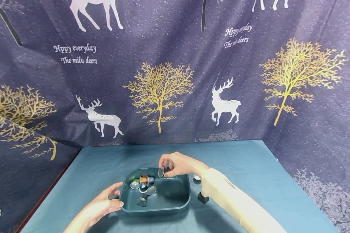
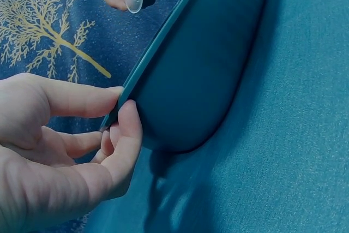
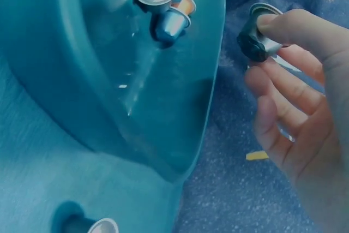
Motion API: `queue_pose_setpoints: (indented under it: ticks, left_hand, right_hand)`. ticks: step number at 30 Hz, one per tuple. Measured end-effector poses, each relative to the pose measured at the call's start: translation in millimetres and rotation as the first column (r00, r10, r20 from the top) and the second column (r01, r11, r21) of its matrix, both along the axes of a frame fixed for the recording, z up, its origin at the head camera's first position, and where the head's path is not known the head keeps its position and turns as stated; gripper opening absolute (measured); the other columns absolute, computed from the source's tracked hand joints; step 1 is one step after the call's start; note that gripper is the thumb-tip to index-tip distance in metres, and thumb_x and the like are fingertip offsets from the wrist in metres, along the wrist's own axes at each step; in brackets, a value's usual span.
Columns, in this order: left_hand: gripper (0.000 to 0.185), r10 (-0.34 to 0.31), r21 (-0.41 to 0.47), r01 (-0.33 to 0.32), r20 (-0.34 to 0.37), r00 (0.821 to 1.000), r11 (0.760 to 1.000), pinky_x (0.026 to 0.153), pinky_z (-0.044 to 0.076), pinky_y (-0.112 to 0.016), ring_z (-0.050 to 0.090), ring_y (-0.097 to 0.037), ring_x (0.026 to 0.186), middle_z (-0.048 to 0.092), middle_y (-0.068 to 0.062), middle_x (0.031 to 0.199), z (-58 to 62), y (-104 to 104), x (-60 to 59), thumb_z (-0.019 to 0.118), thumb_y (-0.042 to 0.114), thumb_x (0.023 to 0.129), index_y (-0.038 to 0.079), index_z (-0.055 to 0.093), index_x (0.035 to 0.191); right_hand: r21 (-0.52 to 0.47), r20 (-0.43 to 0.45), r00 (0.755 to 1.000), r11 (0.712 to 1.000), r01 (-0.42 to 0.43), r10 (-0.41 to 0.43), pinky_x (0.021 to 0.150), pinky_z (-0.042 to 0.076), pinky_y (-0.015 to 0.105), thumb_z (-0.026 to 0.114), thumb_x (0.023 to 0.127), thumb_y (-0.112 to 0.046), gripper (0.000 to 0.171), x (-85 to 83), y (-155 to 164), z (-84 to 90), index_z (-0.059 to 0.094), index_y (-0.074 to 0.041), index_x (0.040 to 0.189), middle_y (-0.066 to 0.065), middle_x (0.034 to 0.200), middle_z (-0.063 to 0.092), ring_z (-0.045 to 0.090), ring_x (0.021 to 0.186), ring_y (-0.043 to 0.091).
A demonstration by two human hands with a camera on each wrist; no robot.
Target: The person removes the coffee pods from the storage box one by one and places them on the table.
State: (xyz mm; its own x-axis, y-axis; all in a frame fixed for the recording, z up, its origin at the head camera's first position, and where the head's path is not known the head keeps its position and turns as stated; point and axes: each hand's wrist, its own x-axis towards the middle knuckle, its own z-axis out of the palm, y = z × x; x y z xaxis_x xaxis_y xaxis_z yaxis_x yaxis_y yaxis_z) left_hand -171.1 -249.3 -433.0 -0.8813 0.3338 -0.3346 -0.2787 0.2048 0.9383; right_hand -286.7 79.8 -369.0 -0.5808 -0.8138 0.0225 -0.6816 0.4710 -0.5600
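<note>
**A:** So your right hand (image 1: 179, 164) has one dark capsule (image 1: 162, 171) pinched between thumb and fingertips, right over the far rim of the teal tray (image 1: 180, 202). The foil face points toward your left, so its long axis lies roughly level, across the tray, not upright. From the right wrist view you can see the dark capsule's (image 3: 255, 45) domed end sticking out past your fingers (image 3: 294, 25).

**B:** And the left one?

**A:** Your left hand (image 1: 105, 204) is on the tray's near-left corner, thumb and forefinger curled on the rim (image 2: 136, 75), the other fingers tucked under. It's holding the tray, not any capsule.

**B:** Where does the pile sit relative to the one you're holding?

**A:** The capsules in the tray (image 1: 143, 184) are bunched at the left end, so they lie down and to the left of your right hand. The bare part of the tray floor is straight below and to the right. Your right hand is nearer the tray's middle; the left stays at the edge.

**B:** Anything outside the tray?

**A:** Two loose capsules on the bench (image 1: 245, 161) by your right forearm: a silver-topped capsule (image 1: 196, 177) just past the tray's right end, and a dark upturned capsule (image 1: 203, 197) nearer you. Both are well apart from your fingers.
</note>
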Motion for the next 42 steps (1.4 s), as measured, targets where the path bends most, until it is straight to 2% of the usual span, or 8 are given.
queue_pose_setpoints:
  ticks: [5,9,18,23,27,35,38,42]
  left_hand:
    - [0.09,-0.003,0.005,0.003,0.001,1.0,1.0,0.092,0.053,-0.038,0.057,-0.019,0.098,0.021,-0.026,0.132,-1.6,-2,-0.5,0.064,0.008,0.09,-0.007,0.003,0.155]
    - [0.09,-0.002,0.002,0.002,0.001,1.0,1.0,0.092,0.053,-0.039,0.057,-0.019,0.1,0.021,-0.027,0.133,-2.4,-2,-1.0,0.064,0.008,0.089,-0.006,0.003,0.155]
    - [0.09,0.0,0.005,0.0,-0.002,1.0,1.0,0.092,0.053,-0.039,0.06,-0.019,0.098,0.022,-0.026,0.132,-2.6,-2,-0.8,0.064,0.008,0.089,-0.007,0.003,0.154]
    - [0.09,0.001,0.0,-0.001,-0.009,1.0,1.0,0.091,0.053,-0.038,0.058,-0.018,0.095,0.022,-0.025,0.13,-2.2,-2,0.5,0.064,0.008,0.089,-0.008,0.004,0.154]
    - [0.09,-0.003,0.001,0.003,-0.016,1.0,1.0,0.091,0.053,-0.037,0.058,-0.017,0.094,0.024,-0.025,0.13,-1.8,-2,0.8,0.064,0.008,0.089,-0.008,0.004,0.154]
    - [0.09,-0.012,0.015,0.013,-0.009,1.0,1.0,0.09,0.053,-0.037,0.059,-0.018,0.092,0.02,-0.028,0.134,-1.2,-2,-0.1,0.064,0.007,0.089,-0.008,0.003,0.154]
    - [0.09,-0.012,0.011,0.012,-0.005,1.0,1.0,0.09,0.053,-0.038,0.058,-0.018,0.091,0.018,-0.029,0.135,-0.8,-2,-0.1,0.064,0.007,0.09,-0.007,0.003,0.154]
    - [0.09,-0.013,0.009,0.013,-0.001,1.0,1.0,0.091,0.053,-0.038,0.056,-0.018,0.09,0.017,-0.029,0.135,-0.2,-2,-0.3,0.063,0.007,0.09,-0.007,0.002,0.155]
  right_hand:
    - [0.003,-0.014,0.999,1.0,0.029,-0.029,0.069,0.049,0.02,0.074,0.088,-0.02,0.034,1.1,6,-2.8,0.067,-0.023,0.121,-0.006,0.1,0.065,0.059,0.072,0.004]
    - [-0.011,-0.016,0.999,0.999,0.049,-0.05,0.067,0.047,0.02,0.074,0.087,-0.021,0.032,4.4,11,-3.5,0.07,-0.023,0.119,-0.007,0.1,0.066,0.058,0.075,0.005]
    - [-0.131,0.029,0.993,0.984,0.116,-0.113,0.067,0.048,0.023,0.075,0.086,-0.02,0.032,4.6,29,-10.0,0.069,-0.028,0.117,-0.008,0.095,0.068,0.061,0.08,0.005]
    - [-0.178,0.034,0.989,0.973,0.149,-0.145,0.068,0.053,0.025,0.075,0.086,-0.019,0.033,0.6,43,-17.1,0.068,-0.025,0.118,-0.008,0.104,0.07,0.063,0.081,0.005]
    - [-0.242,0.04,0.986,0.956,0.169,-0.165,0.067,0.055,0.026,0.076,0.086,-0.02,0.032,-1.1,55,-22.0,0.068,-0.026,0.116,-0.003,0.104,0.07,0.064,0.081,0.008]
    - [-0.375,0.099,0.971,0.895,0.24,-0.219,0.062,0.054,0.027,0.076,0.084,-0.011,0.036,-1.4,76,-33.1,0.067,-0.012,0.119,0.012,0.098,0.07,0.063,0.078,0.017]
    - [-0.391,0.096,0.965,0.882,0.263,-0.245,0.063,0.054,0.027,0.075,0.085,-0.01,0.036,-1.0,84,-38.8,0.067,-0.011,0.12,0.011,0.101,0.071,0.062,0.077,0.014]
    - [-0.394,0.085,0.956,0.872,0.292,-0.281,0.063,0.054,0.027,0.075,0.086,-0.013,0.036,-0.1,93,-45.8,0.066,-0.017,0.121,0.007,0.106,0.072,0.062,0.076,0.01]
